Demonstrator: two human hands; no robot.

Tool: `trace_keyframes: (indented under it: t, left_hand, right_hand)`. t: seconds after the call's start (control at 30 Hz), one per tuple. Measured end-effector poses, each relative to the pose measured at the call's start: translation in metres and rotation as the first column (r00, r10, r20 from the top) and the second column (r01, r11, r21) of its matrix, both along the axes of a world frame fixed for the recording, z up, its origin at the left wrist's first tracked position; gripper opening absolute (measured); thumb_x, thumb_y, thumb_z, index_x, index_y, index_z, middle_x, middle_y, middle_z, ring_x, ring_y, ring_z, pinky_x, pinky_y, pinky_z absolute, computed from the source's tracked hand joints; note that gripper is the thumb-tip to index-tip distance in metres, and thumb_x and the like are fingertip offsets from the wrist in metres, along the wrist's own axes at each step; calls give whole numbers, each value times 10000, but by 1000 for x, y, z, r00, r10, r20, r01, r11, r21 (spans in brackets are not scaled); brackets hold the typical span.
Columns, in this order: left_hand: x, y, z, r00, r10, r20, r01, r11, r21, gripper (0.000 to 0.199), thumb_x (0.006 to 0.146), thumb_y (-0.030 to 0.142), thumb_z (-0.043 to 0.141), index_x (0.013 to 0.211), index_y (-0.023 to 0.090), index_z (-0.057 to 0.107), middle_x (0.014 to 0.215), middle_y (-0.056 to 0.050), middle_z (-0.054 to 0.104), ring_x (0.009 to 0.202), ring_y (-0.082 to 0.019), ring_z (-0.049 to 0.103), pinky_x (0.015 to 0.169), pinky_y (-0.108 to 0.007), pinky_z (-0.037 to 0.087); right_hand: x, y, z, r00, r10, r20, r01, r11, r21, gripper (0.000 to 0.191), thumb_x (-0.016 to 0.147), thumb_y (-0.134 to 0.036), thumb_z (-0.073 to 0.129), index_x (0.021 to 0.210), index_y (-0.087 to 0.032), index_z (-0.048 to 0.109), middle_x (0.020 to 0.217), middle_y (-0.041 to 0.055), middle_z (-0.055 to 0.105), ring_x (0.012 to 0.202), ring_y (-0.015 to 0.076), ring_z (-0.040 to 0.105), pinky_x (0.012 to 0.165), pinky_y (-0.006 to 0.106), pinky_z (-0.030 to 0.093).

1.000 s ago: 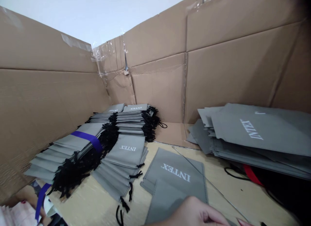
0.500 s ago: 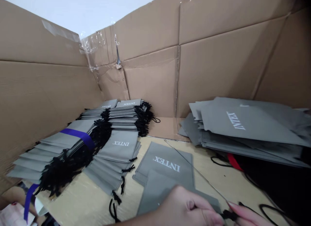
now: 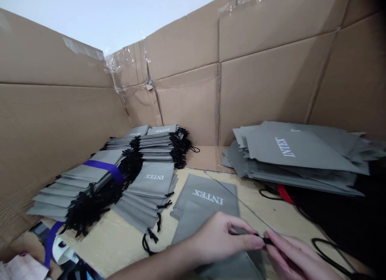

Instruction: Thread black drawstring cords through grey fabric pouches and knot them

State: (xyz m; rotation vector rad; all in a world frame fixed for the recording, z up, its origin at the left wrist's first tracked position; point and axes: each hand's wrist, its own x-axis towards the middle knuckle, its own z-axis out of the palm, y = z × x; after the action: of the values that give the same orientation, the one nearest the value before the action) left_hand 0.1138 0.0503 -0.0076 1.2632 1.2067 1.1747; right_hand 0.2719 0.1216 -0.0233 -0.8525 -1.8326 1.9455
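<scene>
My left hand (image 3: 221,238) is closed, thumb and fingers pinching a black cord (image 3: 267,241). The fingers of my right hand (image 3: 294,254) are pressed together on the same cord, close to the left fingertips. A thin metal rod (image 3: 238,200) slants from the upper left down to my right fingers; whether they grip it too is hidden. Beneath my hands lies a grey fabric pouch (image 3: 232,268), partly covered. Just beyond, another grey pouch (image 3: 208,191) printed INTEX rests flat on the board. A black cord loop (image 3: 328,258) curves at the right of my right hand.
Corded grey pouches (image 3: 157,179) lie fanned at left, by a bundle with a purple strap (image 3: 104,167). More stacks (image 3: 157,145) stand behind. At right, a loose pile of grey pouches (image 3: 301,151) sits beside black material (image 3: 334,207). Cardboard walls (image 3: 187,91) enclose the board (image 3: 120,248).
My hands have risen slightly, and my left fingers have straightened from a tighter curl while the cord stays pinched between both hands. The camera view has shifted a little.
</scene>
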Motion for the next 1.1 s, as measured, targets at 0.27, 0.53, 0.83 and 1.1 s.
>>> trace_keyframes:
  t: [0.27,0.53,0.83,1.1]
  left_hand:
    - [-2,0,4,997,-72,3,72,997,3,468,603,539,707,753,96,700,720,-37,641,665,-128,527,732,-269,422]
    - [-3,-3,8,993,-117,7,117,992,41,505,608,565,694,762,84,695,754,-55,647,701,-143,545,771,-280,421]
    - [-5,-6,12,993,-95,-76,100,993,61,461,655,523,679,803,87,701,777,-58,668,739,-150,571,801,-285,433]
    - [-6,-13,20,981,-91,-169,103,992,68,443,712,541,619,731,105,695,696,-14,625,700,-131,531,774,-247,409]
  right_hand:
    - [-5,2,7,996,92,-3,-90,977,192,643,660,-805,434,443,-206,353,339,-87,225,317,42,154,363,236,97]
    - [-6,7,0,1000,11,10,-12,977,214,655,637,-831,417,474,-197,379,367,-89,242,334,45,175,370,222,93]
    - [-1,9,3,999,5,-45,7,965,264,574,697,-752,478,610,-187,427,457,-103,260,375,40,166,378,208,91]
    - [0,6,14,999,42,-4,-37,918,394,569,730,-742,443,625,-183,442,444,-98,261,396,51,196,408,222,106]
